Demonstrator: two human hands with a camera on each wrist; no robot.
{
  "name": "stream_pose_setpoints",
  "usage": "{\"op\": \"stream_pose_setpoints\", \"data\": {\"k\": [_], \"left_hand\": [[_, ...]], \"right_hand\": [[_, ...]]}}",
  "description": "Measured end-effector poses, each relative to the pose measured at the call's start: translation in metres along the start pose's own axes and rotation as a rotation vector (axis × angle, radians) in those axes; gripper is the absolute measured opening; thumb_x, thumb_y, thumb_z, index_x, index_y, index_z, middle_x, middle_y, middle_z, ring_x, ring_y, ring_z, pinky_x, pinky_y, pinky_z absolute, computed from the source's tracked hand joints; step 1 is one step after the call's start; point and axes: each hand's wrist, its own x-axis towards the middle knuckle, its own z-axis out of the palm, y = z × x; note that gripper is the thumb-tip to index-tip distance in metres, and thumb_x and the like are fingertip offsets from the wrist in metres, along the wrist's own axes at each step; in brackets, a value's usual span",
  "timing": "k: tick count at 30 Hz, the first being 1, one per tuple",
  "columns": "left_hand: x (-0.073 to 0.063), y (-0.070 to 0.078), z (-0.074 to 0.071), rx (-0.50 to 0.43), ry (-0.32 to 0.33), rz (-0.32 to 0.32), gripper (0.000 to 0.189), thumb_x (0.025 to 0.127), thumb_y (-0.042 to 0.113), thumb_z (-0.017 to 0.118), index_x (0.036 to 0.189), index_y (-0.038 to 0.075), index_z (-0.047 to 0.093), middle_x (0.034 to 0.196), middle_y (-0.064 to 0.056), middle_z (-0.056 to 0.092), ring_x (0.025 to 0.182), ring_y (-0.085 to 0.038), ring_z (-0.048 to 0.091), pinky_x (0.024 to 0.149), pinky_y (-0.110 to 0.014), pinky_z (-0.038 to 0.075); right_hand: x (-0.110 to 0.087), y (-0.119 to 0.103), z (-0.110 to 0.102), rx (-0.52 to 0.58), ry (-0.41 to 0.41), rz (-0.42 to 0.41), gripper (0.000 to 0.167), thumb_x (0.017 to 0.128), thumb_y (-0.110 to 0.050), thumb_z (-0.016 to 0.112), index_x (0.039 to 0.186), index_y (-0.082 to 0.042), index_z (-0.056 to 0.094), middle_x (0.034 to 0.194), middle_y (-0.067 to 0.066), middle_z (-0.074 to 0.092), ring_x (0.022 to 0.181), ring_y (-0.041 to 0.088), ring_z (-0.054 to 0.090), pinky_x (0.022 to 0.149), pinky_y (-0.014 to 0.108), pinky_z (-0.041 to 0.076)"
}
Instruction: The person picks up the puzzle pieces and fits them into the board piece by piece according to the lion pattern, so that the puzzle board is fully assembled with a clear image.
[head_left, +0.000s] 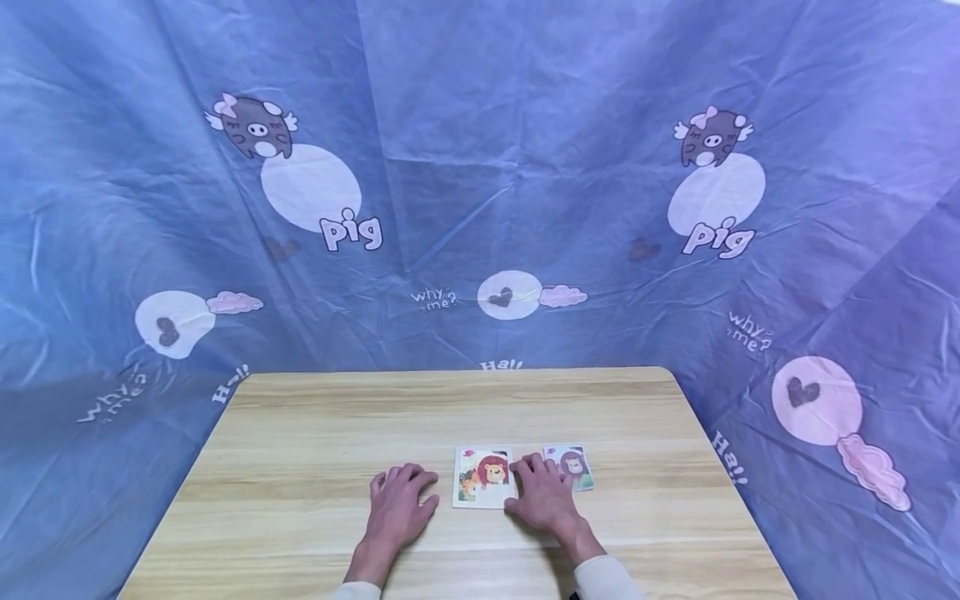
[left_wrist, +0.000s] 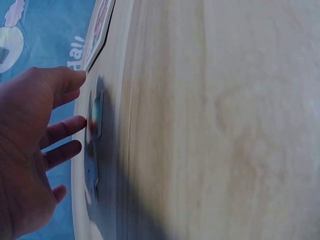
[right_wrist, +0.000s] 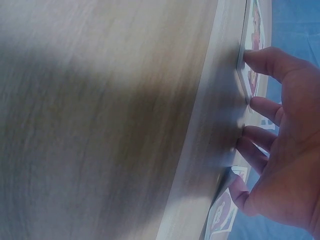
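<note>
A flat lion puzzle board (head_left: 491, 498) lies between the two hands, its picture showing a red-maned lion beside a pale blank area at the lower right. My right hand (head_left: 543, 493) rests at its right side, thumb and index fingertips right at the edge, fingers spread and slightly bent. Left of the board, my left hand (head_left: 397, 510) is held with loosely bent fingers and nothing gripped. Under those fingers, in the left wrist view, lie two small flat printed pieces, an upper piece (left_wrist: 98, 115) and a lower piece (left_wrist: 92, 175); the hand hides them from the head view.
A smaller lion picture card (head_left: 579, 468) lies right of the board, partly covered by the right hand. Everything sits on a light wood-grain table (head_left: 337, 425). Blue printed cloth (head_left: 450, 208) surrounds the table's back and sides.
</note>
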Motion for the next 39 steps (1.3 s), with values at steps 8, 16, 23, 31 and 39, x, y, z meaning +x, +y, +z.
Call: {"op": "stream_pose_setpoints", "data": {"k": [8,16,23,31,39], "left_hand": [[-0.004,-0.01,-0.009,-0.044,0.006,-0.03,0.032,0.08,0.034,0.072,0.11,0.025,0.07,0.111,0.004,0.065,0.108,-0.022,0.054,0.104,-0.059,0.026],[-0.011,-0.022,-0.016,-0.061,0.019,-0.045,0.037,0.077,0.036,0.075,0.111,0.023,0.07,0.113,0.003,0.064,0.109,-0.021,0.055,0.105,-0.055,0.026],[-0.018,-0.032,-0.02,-0.028,0.022,-0.075,0.037,0.078,0.043,0.075,0.11,0.025,0.07,0.113,0.004,0.065,0.11,-0.02,0.055,0.096,-0.053,0.031],[-0.028,-0.041,-0.021,-0.021,0.039,-0.08,0.036,0.074,0.037,0.077,0.108,0.026,0.07,0.113,0.006,0.063,0.107,-0.018,0.054,0.092,-0.055,0.031],[-0.037,-0.049,-0.021,-0.02,0.05,-0.084,0.037,0.072,0.037,0.078,0.106,0.026,0.07,0.113,0.007,0.062,0.106,-0.016,0.051,0.091,-0.053,0.029]], "right_hand": [[0.002,-0.001,-0.001,-0.009,0.007,-0.011,0.063,0.069,-0.046,0.076,0.125,-0.02,0.06,0.13,0.01,0.053,0.115,0.031,0.049,0.092,0.063,0.035],[0.004,0.0,-0.001,-0.003,0.008,-0.01,0.063,0.069,-0.046,0.076,0.125,-0.02,0.06,0.13,0.01,0.053,0.114,0.031,0.05,0.091,0.063,0.036],[0.004,0.0,0.0,-0.001,0.007,-0.009,0.064,0.069,-0.046,0.076,0.125,-0.02,0.06,0.13,0.01,0.053,0.115,0.033,0.049,0.092,0.064,0.035],[0.002,-0.001,0.0,0.004,0.002,-0.005,0.064,0.069,-0.045,0.076,0.125,-0.019,0.06,0.129,0.011,0.053,0.115,0.034,0.049,0.092,0.065,0.035],[0.001,0.0,0.002,0.003,0.006,0.001,0.064,0.068,-0.045,0.077,0.124,-0.019,0.06,0.129,0.01,0.053,0.114,0.033,0.05,0.091,0.064,0.036]]}}
